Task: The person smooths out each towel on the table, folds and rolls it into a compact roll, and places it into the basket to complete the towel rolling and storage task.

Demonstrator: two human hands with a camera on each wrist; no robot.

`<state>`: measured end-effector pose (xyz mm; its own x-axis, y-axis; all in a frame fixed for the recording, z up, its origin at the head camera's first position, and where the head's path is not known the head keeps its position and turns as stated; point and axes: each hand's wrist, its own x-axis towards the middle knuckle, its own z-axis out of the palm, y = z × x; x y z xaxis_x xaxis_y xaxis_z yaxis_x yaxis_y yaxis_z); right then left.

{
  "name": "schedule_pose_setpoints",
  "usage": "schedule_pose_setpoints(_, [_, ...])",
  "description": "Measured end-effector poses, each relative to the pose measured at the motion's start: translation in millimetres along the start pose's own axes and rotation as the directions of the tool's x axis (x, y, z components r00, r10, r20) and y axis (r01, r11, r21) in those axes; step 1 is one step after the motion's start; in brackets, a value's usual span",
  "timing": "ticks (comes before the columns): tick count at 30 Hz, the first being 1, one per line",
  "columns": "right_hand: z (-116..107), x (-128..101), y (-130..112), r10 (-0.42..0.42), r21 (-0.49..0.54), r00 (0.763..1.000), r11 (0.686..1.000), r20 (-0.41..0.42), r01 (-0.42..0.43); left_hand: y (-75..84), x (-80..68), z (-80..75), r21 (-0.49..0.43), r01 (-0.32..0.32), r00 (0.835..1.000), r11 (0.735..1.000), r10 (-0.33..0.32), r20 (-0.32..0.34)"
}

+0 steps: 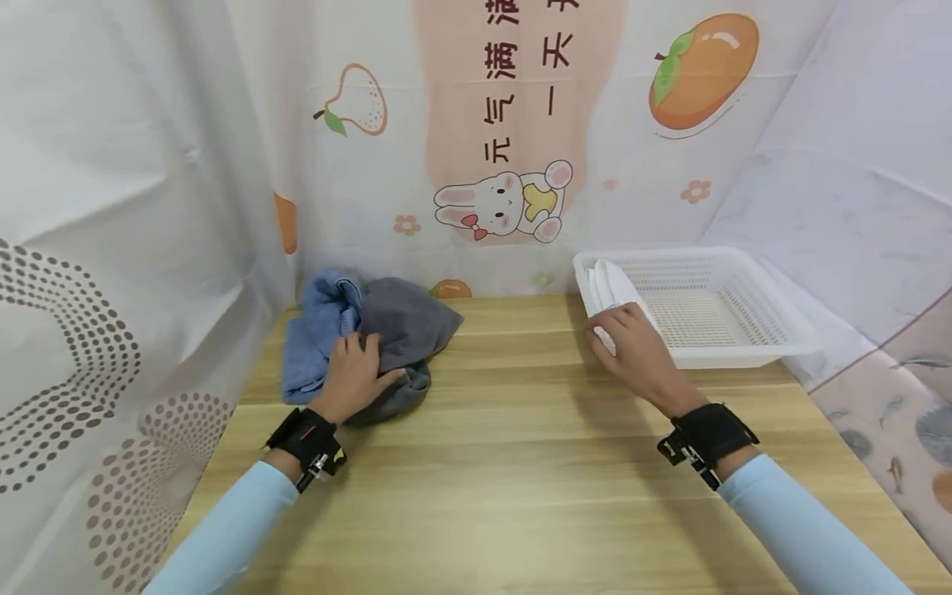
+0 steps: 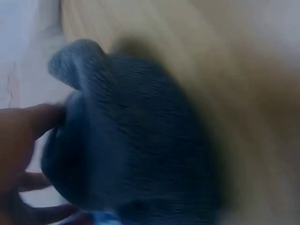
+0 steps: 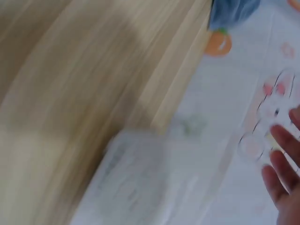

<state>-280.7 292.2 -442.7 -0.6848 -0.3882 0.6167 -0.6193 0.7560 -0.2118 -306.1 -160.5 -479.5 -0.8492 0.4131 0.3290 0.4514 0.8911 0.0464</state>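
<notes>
A dark grey towel (image 1: 409,318) lies loosely bunched at the back left of the table, against a blue towel (image 1: 307,357). My left hand (image 1: 354,380) touches the grey towel where the two meet, thumb spread from the fingers. Up close in the left wrist view, the thumb and fingertips meet the grey fabric's edge. My right hand (image 1: 638,351) is over the near left corner of a white plastic basket (image 1: 744,357), beside a folded white cloth (image 1: 619,285) inside it. The right wrist view shows that hand's fingers (image 3: 283,164) spread, holding nothing.
Under everything is a wooden table (image 1: 476,463). A printed white curtain (image 1: 357,182) hangs directly behind the towels and basket, with more sheeting at both sides. Black camera straps (image 1: 307,442) circle both wrists.
</notes>
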Motion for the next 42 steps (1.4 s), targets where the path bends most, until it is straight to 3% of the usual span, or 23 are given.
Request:
schedule_pose_setpoints(4, [18, 13, -27, -0.002, 0.059, 0.983, 0.998, 0.184, -0.009, -0.3, -6.9, 10.2, -0.067, 0.0, 0.982, 0.998, 0.012, 0.186])
schedule_pose_setpoints(6, [31, 16, -40, -0.019, 0.078, 0.96, 0.997, 0.281, -0.003, 7.2, -8.3, 13.2, -0.125, -0.055, 0.974, 0.991, 0.081, 0.213])
schedule_pose_setpoints(8, [45, 18, -52, -0.05, 0.091, 0.93, 0.996, 0.363, 0.018, 16.1, -8.7, 13.7, -0.206, -0.143, 0.965, 0.968, 0.182, 0.187])
schedule_pose_setpoints(10, [57, 19, -62, -0.084, 0.105, 0.894, 0.994, 0.439, 0.042, 25.6, -7.7, 11.8, -0.304, -0.246, 0.938, 0.92, 0.305, 0.164])
schedule_pose_setpoints(12, [68, 19, -73, -0.113, 0.129, 0.864, 0.99, 0.491, 0.057, 35.7, -6.3, 10.9, -0.419, -0.343, 0.89, 0.841, 0.434, 0.143])
schedule_pose_setpoints(14, [77, 17, -82, -0.133, 0.163, 0.834, 0.985, 0.536, 0.052, 47.4, -6.4, 10.0, -0.521, -0.38, 0.85, 0.765, 0.51, 0.129])
schedule_pose_setpoints(15, [80, 16, -86, -0.142, 0.18, 0.82, 0.983, 0.554, 0.049, 53.8, -6.3, 9.4, -0.564, -0.379, 0.843, 0.734, 0.525, 0.117])
schedule_pose_setpoints(17, [87, 13, -92, -0.164, 0.195, 0.81, 0.979, 0.563, 0.063, 65.2, -6.9, 9.7, -0.634, -0.345, 0.862, 0.693, 0.501, 0.078])
schedule_pose_setpoints(20, [93, 10, -96, -0.184, 0.165, 0.826, 0.98, 0.532, 0.111, 75.0, -7.2, 10.1, -0.678, -0.26, 0.925, 0.688, 0.38, 0.03])
schedule_pose_setpoints(22, [94, 10, -96, -0.167, 0.131, 0.863, 0.984, 0.478, 0.118, 75.5, -7.1, 13.0, -0.672, -0.186, 0.958, 0.717, 0.284, 0.038])
schedule_pose_setpoints(24, [92, 14, -95, -0.105, 0.127, 0.9, 0.99, 0.423, 0.056, 72.4, -8.5, 16.3, -0.652, -0.08, 0.977, 0.754, 0.19, 0.1])
schedule_pose_setpoints(27, [83, 24, -96, 0.027, 0.204, 0.933, 0.973, 0.358, -0.106, 65.1, -12.0, 21.4, -0.624, 0.076, 0.968, 0.777, 0.094, 0.235])
schedule_pose_setpoints(29, [75, 33, -100, 0.09, 0.291, 0.942, 0.938, 0.325, -0.19, 61.0, -13.3, 23.4, -0.627, 0.147, 0.949, 0.765, 0.071, 0.309])
schedule_pose_setpoints(32, [64, 45, -108, 0.112, 0.404, 0.959, 0.89, 0.26, -0.213, 57.2, -11.2, 20.9, -0.663, 0.185, 0.937, 0.725, 0.074, 0.342])
schedule_pose_setpoints(34, [57, 51, -113, 0.104, 0.446, 0.974, 0.876, 0.201, -0.185, 55.7, -6.7, 15.1, -0.688, 0.189, 0.946, 0.701, 0.056, 0.318])
schedule_pose_setpoints(36, [47, 53, -114, 0.104, 0.425, 0.986, 0.893, 0.131, -0.15, 52.9, -0.6, 6.6, -0.699, 0.157, 0.969, 0.698, 0.026, 0.244])
schedule_pose_setpoints(39, [28, 52, -107, 0.07, 0.308, 0.994, 0.947, 0.087, -0.093, 44.4, 6.3, -8.1, -0.651, 0.068, 0.998, 0.756, -0.044, 0.053])
schedule_pose_setpoints(41, [14, 49, -98, 0.01, 0.238, 0.99, 0.97, 0.14, -0.044, 35.9, 7.5, -17.6, -0.602, 0.013, 0.995, 0.798, -0.069, -0.069])
schedule_pose_setpoints(42, [7, 46, -93, -0.031, 0.227, 0.98, 0.974, 0.195, -0.014, 31.5, 6.4, -22.1, -0.594, -0.003, 0.993, 0.804, -0.066, -0.095])
